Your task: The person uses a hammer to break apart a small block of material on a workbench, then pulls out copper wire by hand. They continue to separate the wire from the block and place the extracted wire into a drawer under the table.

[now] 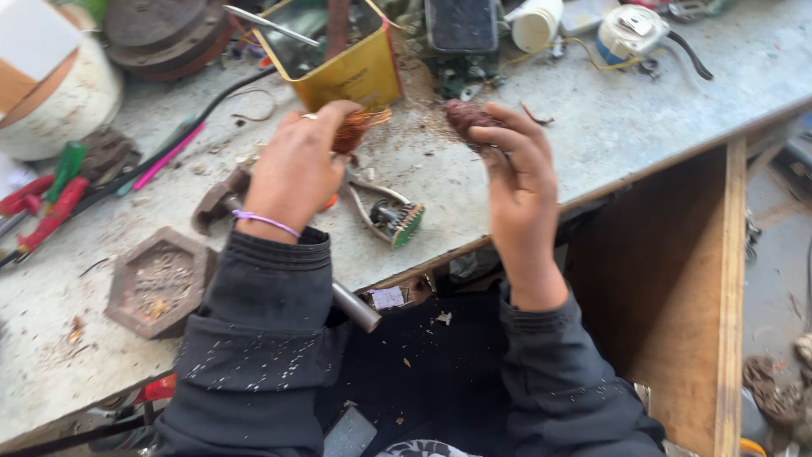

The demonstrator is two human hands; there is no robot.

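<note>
**Two hands raised over a cluttered workbench, each holding a bundle of wire**

Head view. Left hand (pixel 294 173) up above the bench, back of the hand toward the camera, fingers curled and pinching a bright copper wire bundle (pixel 359 129) at the fingertips; a ring on one finger, a purple band (pixel 266 222) at the wrist, dark speckled sleeve below. Right hand (pixel 516 182) raised to the right of it, fingers bent around a darker, reddish-brown wire clump (pixel 467 118) held at the fingertips (blurred, so the exact grip is hard to read). The two bundles are near each other but apart, both over the far middle of the grey bench top (pixel 592 127).

On the bench just beyond the hands: an open yellow tin box (pixel 359 74) with a metal rod lying across its rim. Below the left hand, a small motor part with a green end (pixel 397 222) and bent metal strips. Near left, a hexagonal brown mould (pixel 161 281) holding debris. Far left, red-handled pliers (pixel 46 211), a green-handled tool (pixel 68 161) and a pink pen-like stick (pixel 167 157). Far left corner, a white round container (pixel 63 106) and rusty discs (pixel 165 34). Far right, a white cup (pixel 538 23) and a white and blue device with yellow wire (pixel 630 32).

A metal tube (pixel 355 306) pokes out at the near bench edge. Wooden panel (pixel 727 296) on the right.
</note>
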